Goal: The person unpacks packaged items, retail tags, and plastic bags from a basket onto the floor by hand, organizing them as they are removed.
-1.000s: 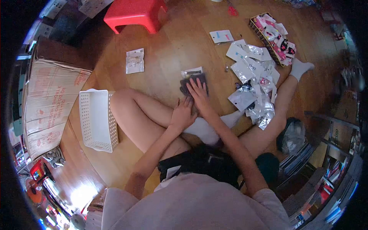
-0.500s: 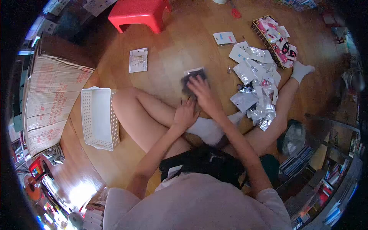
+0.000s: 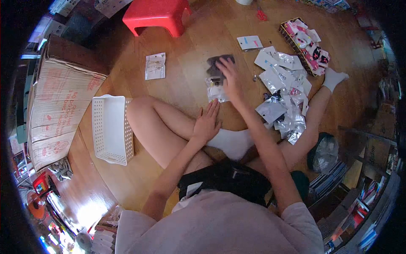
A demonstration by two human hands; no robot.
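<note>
My right hand reaches over a dark, cloth-like piece on the wooden floor in front of me, fingers stretched across its right side. Just below that piece, and partly covered by it, is a clear plastic packet with a pale card and small dark and yellowish bits inside. My left hand lies flat with extended fingers, its fingertips right at the packet's lower edge. Both hands are open.
White-carded packets lie piled to the right, beside a basket of pink and white items. A single packet sits left of centre. Around the floor are a white plastic basket, a cardboard box, a red stool and red-handled scissors.
My right hand and the dark piece have moved away from me, uncovering the plastic packet. My left hand's fingers have straightened out near the packet's lower edge.
</note>
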